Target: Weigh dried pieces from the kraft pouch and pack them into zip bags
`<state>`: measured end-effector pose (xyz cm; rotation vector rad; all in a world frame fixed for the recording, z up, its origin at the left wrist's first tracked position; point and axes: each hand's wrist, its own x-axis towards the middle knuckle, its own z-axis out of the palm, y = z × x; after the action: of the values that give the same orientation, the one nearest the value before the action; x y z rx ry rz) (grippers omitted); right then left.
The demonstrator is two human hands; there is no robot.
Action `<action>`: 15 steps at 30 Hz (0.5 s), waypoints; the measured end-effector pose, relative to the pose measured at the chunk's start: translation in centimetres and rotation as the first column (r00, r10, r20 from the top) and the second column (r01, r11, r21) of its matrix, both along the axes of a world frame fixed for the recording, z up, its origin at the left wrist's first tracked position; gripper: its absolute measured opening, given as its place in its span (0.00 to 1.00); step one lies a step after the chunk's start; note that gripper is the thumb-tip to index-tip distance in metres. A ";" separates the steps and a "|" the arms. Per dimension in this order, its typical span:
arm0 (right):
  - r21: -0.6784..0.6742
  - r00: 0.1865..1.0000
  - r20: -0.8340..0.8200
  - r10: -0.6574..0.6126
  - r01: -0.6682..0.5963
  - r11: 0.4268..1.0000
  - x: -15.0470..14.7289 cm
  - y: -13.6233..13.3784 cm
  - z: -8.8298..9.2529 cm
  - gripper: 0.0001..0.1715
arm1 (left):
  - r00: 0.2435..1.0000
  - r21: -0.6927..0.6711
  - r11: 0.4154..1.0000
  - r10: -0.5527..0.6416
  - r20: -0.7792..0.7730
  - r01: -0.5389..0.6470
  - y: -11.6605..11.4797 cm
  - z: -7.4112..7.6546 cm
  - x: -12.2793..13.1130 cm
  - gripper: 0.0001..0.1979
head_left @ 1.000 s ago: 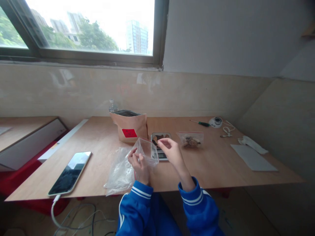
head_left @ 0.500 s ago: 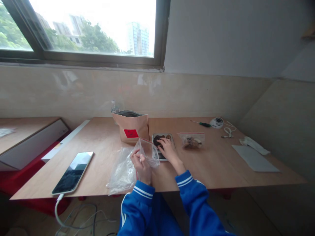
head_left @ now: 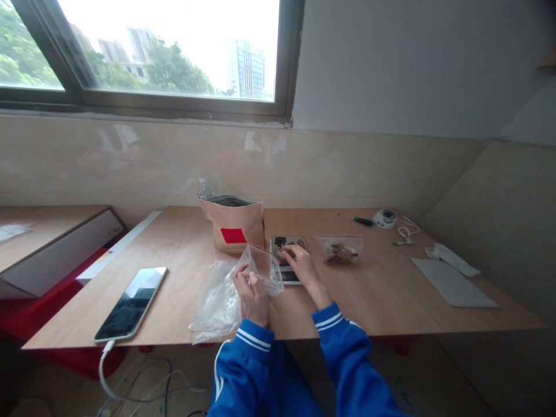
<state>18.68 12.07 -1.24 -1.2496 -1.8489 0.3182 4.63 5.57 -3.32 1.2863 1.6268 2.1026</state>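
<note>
My left hand [head_left: 252, 292] is closed on a clear zip-lock bag [head_left: 266, 267], whose mouth gapes toward the right. Just right of it, my right hand [head_left: 303, 267] is over a small flat scale [head_left: 292, 277], thumb and fingertips pinched together. Whatever lies between those fingertips is too small to make out. Dark brown dried pieces [head_left: 280, 240], looking like dried mushrooms, lie on the scale's plate, partly covered by my fingers. A filled zip-lock bag [head_left: 341, 251] of similar brownish pieces rests to the right of the scale.
Behind my left hand stands an open brown paper pouch [head_left: 238, 223] with a red label; a plastic bottle [head_left: 202, 188] is behind it. Flat clear bags [head_left: 216, 310] and a phone [head_left: 131, 304] lie left. Far right are a screwdriver [head_left: 363, 221], white camera [head_left: 384, 218] and white sheet [head_left: 454, 282].
My right hand's fingers have drawn together from a spread over the dried pieces into a pinch. Fewer dark pieces show on the scale's left side. My left hand still holds the bag.
</note>
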 end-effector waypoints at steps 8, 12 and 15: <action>-0.179 0.804 -0.591 -0.062 -0.056 0.982 -0.4 -0.8 2.3 0.21 | 1.000 -0.006 1.000 0.001 -0.016 -0.001 0.1 -0.2 0.0 0.10; -0.229 0.551 -0.834 -0.036 -0.286 0.931 -1.3 -2.5 5.3 0.23 | 0.999 -0.002 1.000 -0.010 -0.033 0.010 0.1 -0.1 0.0 0.10; -0.243 0.450 -0.893 0.011 -0.502 0.830 -2.2 -3.9 7.4 0.21 | 1.000 -0.011 1.000 -0.020 -0.023 0.020 0.0 -0.1 0.0 0.11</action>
<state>16.50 8.13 6.21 -0.7802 -1.0221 1.4125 4.62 5.61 -3.46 1.3224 1.6257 2.0720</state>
